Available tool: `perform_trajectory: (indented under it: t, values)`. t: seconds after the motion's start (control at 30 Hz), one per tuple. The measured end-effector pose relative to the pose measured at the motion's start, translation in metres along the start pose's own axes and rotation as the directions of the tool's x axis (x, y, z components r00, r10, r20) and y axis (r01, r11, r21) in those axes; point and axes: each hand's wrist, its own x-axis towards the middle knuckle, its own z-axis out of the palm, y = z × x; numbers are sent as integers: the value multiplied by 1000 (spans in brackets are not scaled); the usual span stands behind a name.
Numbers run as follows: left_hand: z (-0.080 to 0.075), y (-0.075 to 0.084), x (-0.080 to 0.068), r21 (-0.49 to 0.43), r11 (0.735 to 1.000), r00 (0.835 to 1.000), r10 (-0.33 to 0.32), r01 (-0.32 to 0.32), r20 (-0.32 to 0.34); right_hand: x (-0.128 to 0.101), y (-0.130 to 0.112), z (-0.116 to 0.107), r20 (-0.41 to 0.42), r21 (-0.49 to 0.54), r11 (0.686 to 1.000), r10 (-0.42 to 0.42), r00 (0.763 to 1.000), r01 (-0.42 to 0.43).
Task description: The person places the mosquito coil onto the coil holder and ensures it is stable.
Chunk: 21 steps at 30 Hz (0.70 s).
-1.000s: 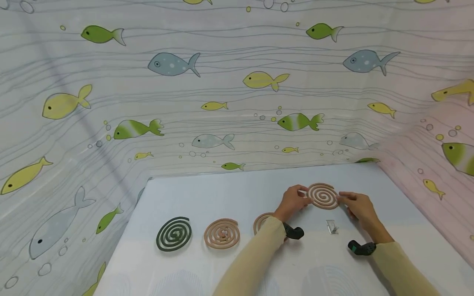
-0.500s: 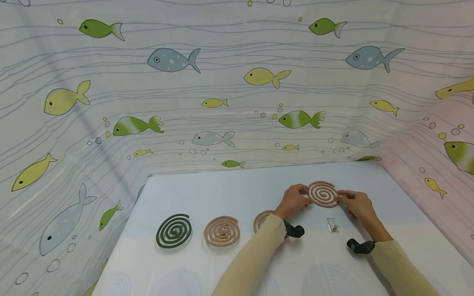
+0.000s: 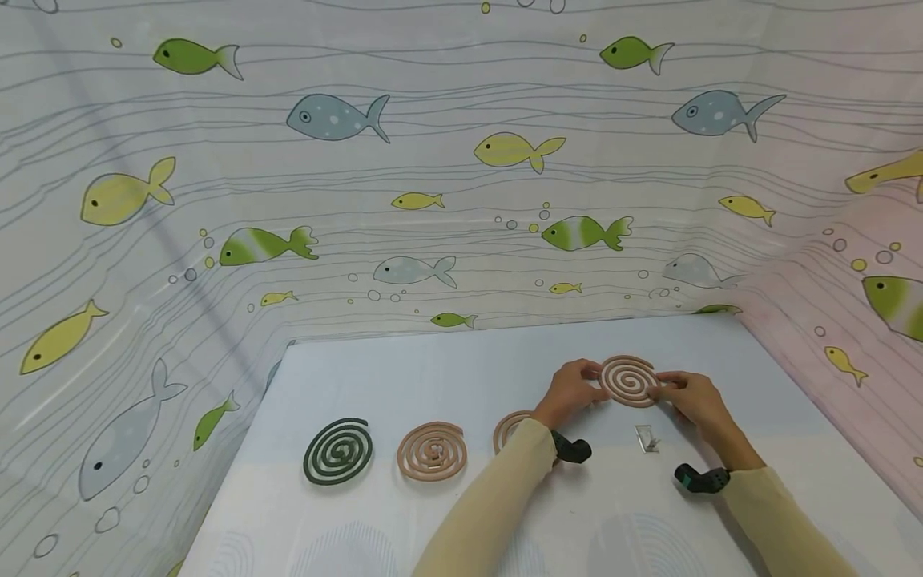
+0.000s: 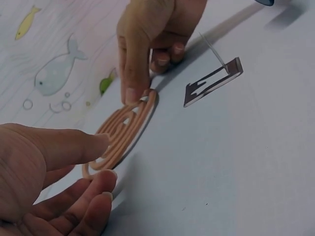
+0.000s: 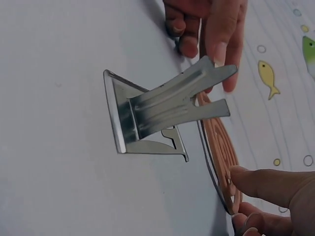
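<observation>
Both hands pinch one pink coil (image 3: 629, 380) by its edges above the table (image 3: 433, 369): left hand (image 3: 571, 393), right hand (image 3: 695, 405). Metal stand (image 3: 646, 438) just near.

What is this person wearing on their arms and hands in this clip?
Both arms are in long pale-yellow sleeves reaching the wrists. The left hand and right hand are bare. Each wrist carries a small black camera unit; the right one shows a teal spot.
</observation>
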Motion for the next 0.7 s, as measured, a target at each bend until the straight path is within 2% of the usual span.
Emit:
perform_trajectory:
  t: [0.27,0.5,0.7]
  values:
    - [3,-1,1,125,992,1000,25,-24,-10,-1,-6,0,38,33,999,7,999,-8]
    - [3,0,-1,63,996,998,58,-58,6,-1,-11,1,48,45,998,33,998,-35]
    - [2,1,0,64,997,999,41,-41,12,-2,-12,-2,30,50,997,58,998,-59]
